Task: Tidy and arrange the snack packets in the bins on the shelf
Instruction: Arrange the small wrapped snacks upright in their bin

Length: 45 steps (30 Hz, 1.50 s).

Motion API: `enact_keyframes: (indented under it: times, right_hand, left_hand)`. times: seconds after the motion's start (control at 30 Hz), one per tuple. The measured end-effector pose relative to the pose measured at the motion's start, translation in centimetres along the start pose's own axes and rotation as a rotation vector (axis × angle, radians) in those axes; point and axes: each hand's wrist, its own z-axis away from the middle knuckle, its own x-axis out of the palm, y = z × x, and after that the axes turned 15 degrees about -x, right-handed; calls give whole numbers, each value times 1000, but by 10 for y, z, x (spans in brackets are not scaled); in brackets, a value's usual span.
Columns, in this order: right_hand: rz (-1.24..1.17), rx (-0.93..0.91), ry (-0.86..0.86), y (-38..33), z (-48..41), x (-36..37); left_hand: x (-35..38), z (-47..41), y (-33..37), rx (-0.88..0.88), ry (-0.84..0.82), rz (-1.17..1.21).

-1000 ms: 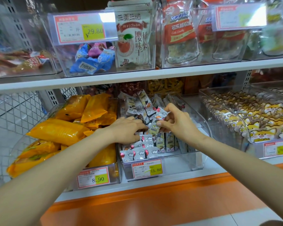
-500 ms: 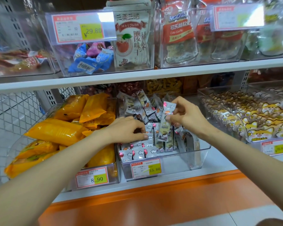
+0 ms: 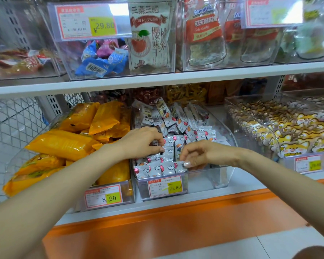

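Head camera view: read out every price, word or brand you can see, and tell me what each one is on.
"29.80": upper shelf price tag.
"8.90": lower left price tag, under the orange packets.
"15.80": middle price tag, under the silver packets.
"三蒸三晒": white pouch.
"可乐": red pouch.
Other tags, small print: unreadable.

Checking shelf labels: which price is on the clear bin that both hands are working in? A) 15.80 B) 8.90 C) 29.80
A: the left hand and right hand are among the small silver snack packets in the clear plastic bin, and its orange-edged price tag reads 15.80.
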Motion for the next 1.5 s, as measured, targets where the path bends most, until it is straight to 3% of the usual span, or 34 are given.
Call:
enact_keyframes:
  times: [0.13,0.27,0.37,0.47,0.57,0.73,0.9,1.07,1.2,1.5]
  right_hand:
    - [19,13,-8,-4,4,-5]
    - [87,-8,124,-14,7,-14]
    - [639,-72,249,-19,13,-34]
    - [1236,-4,94,-12,18,-45]
    - [1411,47,-103,-3,18,-42]
    - [1413,118,-167,-5,18,-41]
    - [1420,132,-244,-12,19,-42]
    - [935,14,86,-31,28,-45]
    - [437,-12,147,-26,29,-37]
    - [282,-130,236,-7,22,-38]
  left_hand:
    - [-4,4,2,127,30,199]
    - [-7,12,19,255,-179,301]
    - [-6,13,22,252,-300,303]
    - [-7,15,23,220,-347,330]
    - [-9,16,25,215,-381,387]
    - [-6,17,28,189,-424,450]
    - [-5,18,28,221,-412,326]
    - [-3,19,28,235,-390,281]
    - [0,16,27,239,-383,286]
    - [4,11,27,243,-342,373]
